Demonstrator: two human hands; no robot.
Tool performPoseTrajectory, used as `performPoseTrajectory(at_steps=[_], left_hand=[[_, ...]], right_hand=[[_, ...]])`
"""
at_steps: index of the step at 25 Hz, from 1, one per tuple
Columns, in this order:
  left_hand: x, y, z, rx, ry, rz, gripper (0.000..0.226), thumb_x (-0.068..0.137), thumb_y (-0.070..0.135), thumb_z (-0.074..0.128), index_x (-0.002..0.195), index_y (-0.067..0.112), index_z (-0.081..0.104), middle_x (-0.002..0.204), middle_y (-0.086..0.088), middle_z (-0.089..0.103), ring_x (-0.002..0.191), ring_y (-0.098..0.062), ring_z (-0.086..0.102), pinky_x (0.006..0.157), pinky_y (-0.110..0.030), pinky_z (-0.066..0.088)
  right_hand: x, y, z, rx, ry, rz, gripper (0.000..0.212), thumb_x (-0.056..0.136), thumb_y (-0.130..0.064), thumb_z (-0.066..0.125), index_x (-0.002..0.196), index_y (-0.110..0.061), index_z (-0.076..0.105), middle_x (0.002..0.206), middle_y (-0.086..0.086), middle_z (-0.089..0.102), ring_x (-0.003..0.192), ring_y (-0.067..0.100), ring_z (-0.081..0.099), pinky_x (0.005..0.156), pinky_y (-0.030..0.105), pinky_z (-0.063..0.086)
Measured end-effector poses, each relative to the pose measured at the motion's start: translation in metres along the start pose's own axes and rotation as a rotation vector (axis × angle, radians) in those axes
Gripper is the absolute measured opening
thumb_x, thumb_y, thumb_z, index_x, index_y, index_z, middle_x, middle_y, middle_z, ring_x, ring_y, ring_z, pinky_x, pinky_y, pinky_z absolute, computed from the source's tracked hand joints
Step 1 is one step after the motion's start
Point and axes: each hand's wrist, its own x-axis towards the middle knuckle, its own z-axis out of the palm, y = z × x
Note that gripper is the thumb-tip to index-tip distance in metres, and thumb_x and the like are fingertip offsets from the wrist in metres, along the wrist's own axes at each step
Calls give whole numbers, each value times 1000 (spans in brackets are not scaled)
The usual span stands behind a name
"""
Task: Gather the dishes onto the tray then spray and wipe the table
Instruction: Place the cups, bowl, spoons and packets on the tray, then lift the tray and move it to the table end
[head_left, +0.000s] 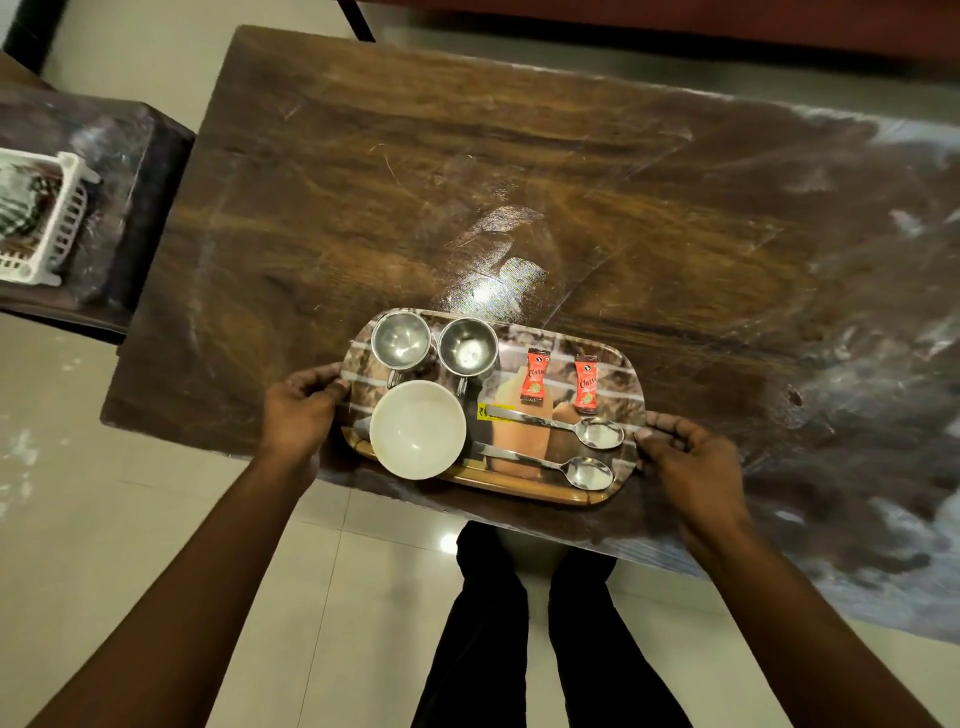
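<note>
Tray (618, 371) sits lower centre of frame, at the near edge of the worktop (519, 182), between my two hands. Both forearms reach up from the bottom corners. Left hand (298, 410) is at the tray's left end, right hand (691, 462) at its right end. The fingers (660, 431) of each curl over the rim, grasping it. Load: steel cups (401, 340), white bowl (417, 428), spoons (571, 428), red sachets (535, 375).

The surface (519, 182) is dark wood grain under a glossy coat, streaked with pale hazy smears. The tray (558, 382) is smooth and shiny with a printed face (plastic or laminate, hard to tell). The left cup (399, 340), right cup (467, 347), upper spoon (566, 427) and lower spoon (550, 464) are polished, mirror-bright metal. The bowl (417, 429) is white, smooth, softly matt. The floor tiles (156, 493) are glossy.
</note>
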Motion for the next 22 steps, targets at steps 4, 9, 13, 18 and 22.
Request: performPoseTrajectory(at_steps=[4,9,13,18,22], left_hand=[[-29,8,-22,-72,5,-57,32,100,-6,64,131,-8,69,125,-31,73,96,-34,72,90,-48,62],[-93,48,-73,-150,9,-15,34,98,-7,66,131,-9,69,126,-32,73,100,-36,72,88,-44,61],[-159,91,-115,-242,25,19,33,97,-10,65,129,-12,69,125,-33,72,104,-39,71,97,-49,60],[-234,131,-178,-346,48,64,28,95,-11,65,122,-10,73,102,-21,79,81,-26,79,72,-29,66],[-263,141,-224,-447,53,85,23,93,-11,69,114,-5,76,90,-10,84,78,-21,82,69,-28,66]], right_hand=[[-23,-36,-3,-58,-22,-24,22,99,9,62,110,-7,74,85,0,80,69,4,76,61,15,59],[-79,-113,-13,-133,-102,-97,22,99,8,62,115,-2,73,94,9,79,76,16,74,69,23,64],[-130,-179,-20,-163,-171,-153,20,99,7,63,116,-1,72,100,14,78,82,19,74,76,27,64],[-188,-249,-19,-193,-234,-254,17,98,4,67,108,-8,75,85,-2,81,68,3,76,59,14,59],[-217,-289,4,-247,-282,-319,19,97,2,68,110,-8,77,91,8,83,74,12,79,58,20,61]])
